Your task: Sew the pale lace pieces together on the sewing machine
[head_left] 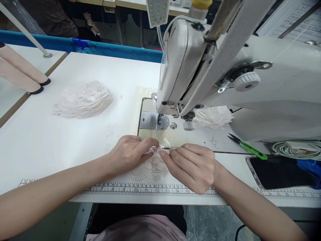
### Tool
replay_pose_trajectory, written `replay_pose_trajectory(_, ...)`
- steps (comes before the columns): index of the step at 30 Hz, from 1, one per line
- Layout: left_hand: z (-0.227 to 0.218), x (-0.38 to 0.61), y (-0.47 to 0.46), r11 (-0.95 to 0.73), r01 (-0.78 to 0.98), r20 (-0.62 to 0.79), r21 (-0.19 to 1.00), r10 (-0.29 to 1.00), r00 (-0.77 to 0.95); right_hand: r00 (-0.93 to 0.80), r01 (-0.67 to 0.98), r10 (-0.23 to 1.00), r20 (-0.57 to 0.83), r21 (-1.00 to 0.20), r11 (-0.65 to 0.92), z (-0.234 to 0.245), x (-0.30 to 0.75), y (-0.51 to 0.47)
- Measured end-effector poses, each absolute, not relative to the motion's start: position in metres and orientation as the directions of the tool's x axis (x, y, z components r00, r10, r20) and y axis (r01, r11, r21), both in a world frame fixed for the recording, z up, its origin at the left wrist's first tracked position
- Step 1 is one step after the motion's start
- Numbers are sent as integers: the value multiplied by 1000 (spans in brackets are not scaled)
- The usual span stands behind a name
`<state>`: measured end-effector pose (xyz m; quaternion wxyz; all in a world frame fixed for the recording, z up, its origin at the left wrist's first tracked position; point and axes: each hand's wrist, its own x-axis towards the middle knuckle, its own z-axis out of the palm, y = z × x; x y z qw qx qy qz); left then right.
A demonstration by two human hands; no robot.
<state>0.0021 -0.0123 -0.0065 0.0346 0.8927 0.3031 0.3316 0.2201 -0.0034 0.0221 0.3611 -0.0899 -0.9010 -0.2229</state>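
Observation:
Both of my hands meet over a small white lace piece (150, 170) on the white table, just in front of the sewing machine's needle plate (150, 120). My left hand (127, 154) is closed, pinching the lace's upper edge. My right hand (192, 167) is also closed, its fingertips pinching the same edge from the right. The presser foot (160, 118) stands a little beyond the lace, apart from it.
A white sewing machine (225, 73) fills the upper right. A pile of lace pieces (84, 99) lies at left, more lace (213, 117) under the machine arm. Green thread snips (248, 146), a phone (276, 172) and coiled elastic (298, 149) lie at right. A printed ruler (150, 190) runs along the table's front edge.

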Motion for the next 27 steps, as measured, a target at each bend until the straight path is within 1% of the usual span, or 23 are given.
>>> replay_pose_trajectory(4, -9, 0, -12, -819, 520, 545, 244, 559, 625, -727, 316, -16, 687, 355, 880, 21, 221, -3)
replay_pose_trajectory(8, -10, 0, -12, -826, 524, 566, 209, 539, 623, -744, 292, -47, 667, 386, 875, 20, 223, -3)
replay_pose_trajectory(10, -8, 0, -13, -816, 528, 562, 236, 558, 611, -751, 281, -57, 658, 397, 874, 19, 223, -3)
replay_pose_trajectory(12, -6, 0, -14, -798, 529, 541, 288, 592, 598, -753, 276, -61, 655, 399, 875, 21, 224, -3)
replay_pose_trajectory(14, -4, 1, -16, -766, 532, 498, 360, 640, 585, -744, 272, -48, 666, 368, 889, 22, 224, -3)
replay_pose_trajectory(15, -3, 2, -17, -739, 537, 463, 406, 674, 576, -737, 279, -15, 675, 325, 904, 22, 224, -3)
replay_pose_trajectory(16, -3, 3, -18, -701, 548, 416, 455, 712, 566, -731, 295, 42, 681, 261, 919, 22, 224, -2)
replay_pose_trajectory(18, -4, 5, -18, -624, 589, 332, 514, 777, 534, -715, 355, 226, 662, 65, 933, 19, 224, 0)
replay_pose_trajectory(19, -5, 6, -17, -610, 612, 322, 503, 790, 522, -702, 390, 336, 628, -55, 919, 16, 223, 2)
replay_pose_trajectory(21, -8, 8, -15, -635, 660, 361, 402, 772, 523, -663, 450, 533, 525, -289, 845, 10, 222, 6)
replay_pose_trajectory(23, -9, 9, -11, -647, 709, 406, 282, 750, 523, -616, 502, 684, 390, -475, 723, 5, 220, 11)
replay_pose_trajectory(24, -10, 9, -9, -631, 735, 407, 248, 756, 512, -588, 534, 741, 325, -532, 657, 2, 219, 14)
replay_pose_trajectory(25, -9, 10, -7, -611, 759, 403, 225, 768, 498, -559, 569, 785, 266, -565, 597, 0, 218, 16)
replay_pose_trajectory(27, -7, 10, -5, -591, 787, 425, 178, 767, 480, -511, 634, 839, 187, -577, 515, -3, 216, 21)
